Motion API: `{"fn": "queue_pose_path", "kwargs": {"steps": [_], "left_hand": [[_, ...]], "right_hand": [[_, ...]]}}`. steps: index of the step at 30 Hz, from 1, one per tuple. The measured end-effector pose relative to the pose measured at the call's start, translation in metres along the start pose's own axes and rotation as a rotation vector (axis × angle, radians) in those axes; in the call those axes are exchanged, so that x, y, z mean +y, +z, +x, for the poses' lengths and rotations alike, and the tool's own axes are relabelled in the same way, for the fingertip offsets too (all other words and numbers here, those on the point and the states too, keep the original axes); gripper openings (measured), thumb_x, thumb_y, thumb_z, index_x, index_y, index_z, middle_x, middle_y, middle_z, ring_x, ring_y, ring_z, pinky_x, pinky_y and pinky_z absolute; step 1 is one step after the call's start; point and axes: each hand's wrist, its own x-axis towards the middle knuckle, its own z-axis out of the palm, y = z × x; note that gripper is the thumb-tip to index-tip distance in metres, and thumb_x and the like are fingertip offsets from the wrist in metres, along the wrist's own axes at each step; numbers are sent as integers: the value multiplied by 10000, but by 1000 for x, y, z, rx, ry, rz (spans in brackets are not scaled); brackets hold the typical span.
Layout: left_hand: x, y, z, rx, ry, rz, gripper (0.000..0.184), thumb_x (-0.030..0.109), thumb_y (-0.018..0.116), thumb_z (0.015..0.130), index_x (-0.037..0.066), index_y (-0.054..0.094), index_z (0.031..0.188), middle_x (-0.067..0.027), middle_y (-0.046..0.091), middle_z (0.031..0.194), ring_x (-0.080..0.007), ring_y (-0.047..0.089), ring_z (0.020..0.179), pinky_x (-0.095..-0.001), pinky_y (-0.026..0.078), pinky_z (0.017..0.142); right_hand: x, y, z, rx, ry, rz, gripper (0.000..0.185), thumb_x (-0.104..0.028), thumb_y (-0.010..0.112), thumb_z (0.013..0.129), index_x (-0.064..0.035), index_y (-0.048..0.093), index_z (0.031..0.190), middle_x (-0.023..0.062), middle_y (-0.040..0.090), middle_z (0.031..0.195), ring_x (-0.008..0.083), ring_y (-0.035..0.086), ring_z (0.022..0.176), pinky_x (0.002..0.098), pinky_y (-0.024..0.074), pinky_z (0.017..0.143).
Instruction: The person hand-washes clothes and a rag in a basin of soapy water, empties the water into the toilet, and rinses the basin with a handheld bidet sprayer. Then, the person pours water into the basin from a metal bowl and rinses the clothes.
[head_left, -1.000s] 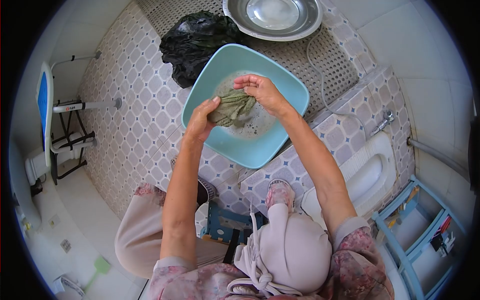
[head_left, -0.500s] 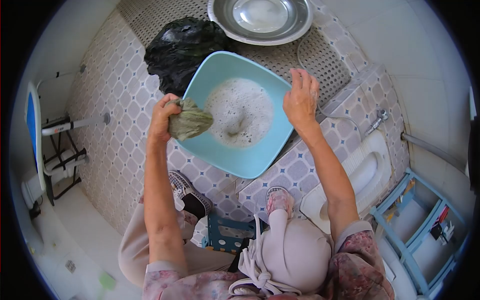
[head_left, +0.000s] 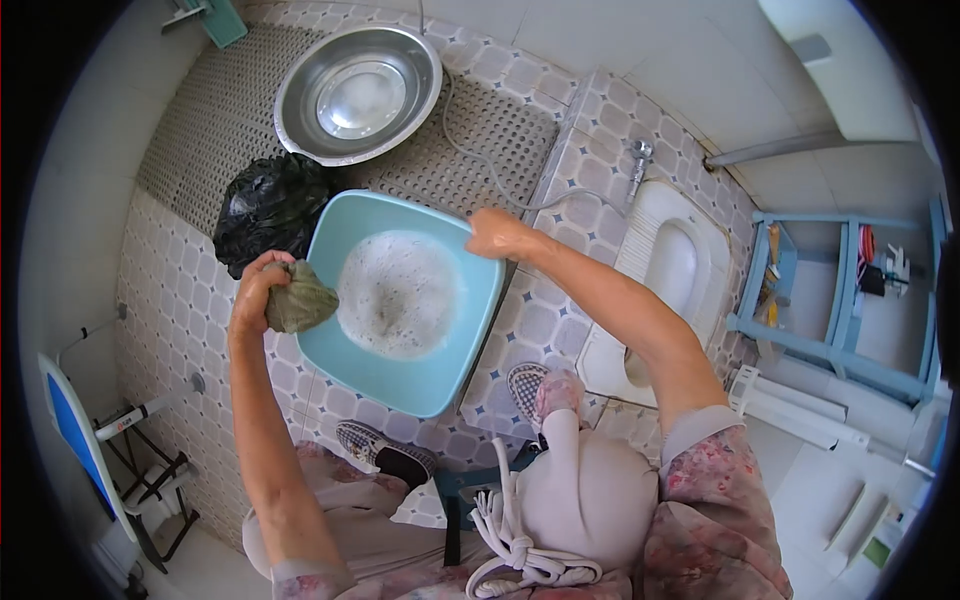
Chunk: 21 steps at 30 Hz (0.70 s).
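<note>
My left hand is closed around a wet-looking olive-green cloth, bunched up at the left rim of a light-blue plastic basin. Whitish, bubbly suds float on the water inside. At the basin's upper right corner, my right hand has its fingers curled over the rim. The fingertips are partly hidden there.
A black plastic bag lies beside the basin, below a steel bowl on a perforated mat. To the right are a hose, a squat toilet and a blue shelf rack. A folding seat stands left.
My right hand has come down from above the basin's right side onto its corner rim. My left hand still holds the cloth. The view has shifted, so the room appears further left and lower.
</note>
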Motion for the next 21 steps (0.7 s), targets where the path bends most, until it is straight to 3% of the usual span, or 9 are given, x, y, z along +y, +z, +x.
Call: {"fn": "queue_pose_path", "kwargs": {"steps": [2, 4, 6, 10, 11, 12, 15, 19, 21], "left_hand": [[16, -2, -1, -13, 49, -27, 269, 24, 540, 707, 18, 604, 969, -73, 618, 846, -183, 616, 741, -302, 525, 700], [33, -5, -8, -33, 104, -18, 275, 25, 536, 718, 18, 603, 984, -73, 622, 856, -182, 616, 746, -302, 524, 706], [50, -6, -18, -41, 123, -47, 280, 28, 532, 734, 19, 596, 1007, -70, 623, 866, -176, 616, 765, -296, 518, 713], [58, -14, -19, -79, 203, -199, 334, 91, 561, 749, 15, 592, 1072, -114, 641, 959, -234, 637, 868, -355, 538, 827], [58, -12, -17, 18, 188, -323, 410, 122, 569, 745, -8, 585, 1133, -173, 648, 1045, -307, 647, 937, -422, 531, 910], [57, -13, -15, -7, 211, -415, 431, 126, 568, 743, -21, 578, 1148, -188, 646, 1067, -325, 645, 957, -440, 526, 922], [57, -20, -3, -81, 334, -677, 507, 135, 562, 736, -82, 551, 1194, -245, 629, 1163, -397, 629, 1042, -510, 504, 965], [66, 10, -5, -123, 273, -737, 525, 153, 568, 734, -79, 551, 1205, -247, 630, 1161, -406, 626, 1050, -519, 500, 968], [63, 23, 4, -104, 200, -662, 536, 160, 573, 735, -71, 552, 1218, -251, 628, 1171, -409, 624, 1062, -523, 506, 963]], "right_hand": [[16, 10, -26, 77, 70, 163, 313, -141, 594, 715, 71, 700, 920, 245, 695, 868, 316, 683, 814, 376, 515, 758], [14, 5, -68, 86, 107, 380, 288, -117, 588, 729, 93, 694, 896, 257, 692, 875, 326, 690, 830, 395, 512, 740], [28, 16, -92, 111, 79, 648, 314, -147, 626, 748, 93, 685, 943, 195, 691, 833, 255, 671, 783, 359, 503, 691], [44, 24, -141, 165, 221, 819, 349, -149, 649, 780, 85, 659, 1038, 160, 676, 812, 231, 653, 751, 334, 498, 657], [46, 19, -155, 166, 270, 821, 362, -146, 656, 785, 92, 649, 1058, 161, 674, 817, 233, 652, 751, 333, 498, 658], [48, 17, -167, 164, 318, 826, 376, -144, 664, 790, 98, 639, 1077, 161, 673, 821, 236, 651, 751, 332, 498, 659], [77, 33, -193, 361, 152, 1019, 353, -118, 660, 800, 102, 635, 1075, 151, 675, 867, 189, 624, 715, 313, 468, 563], [123, 41, -235, 435, 327, 1132, 379, -125, 664, 814, 113, 620, 1106, 154, 675, 919, 183, 621, 729, 306, 464, 559], [138, 51, -258, 543, 292, 1254, 382, -135, 667, 823, 108, 620, 1114, 158, 675, 926, 196, 633, 762, 307, 479, 595]]}}
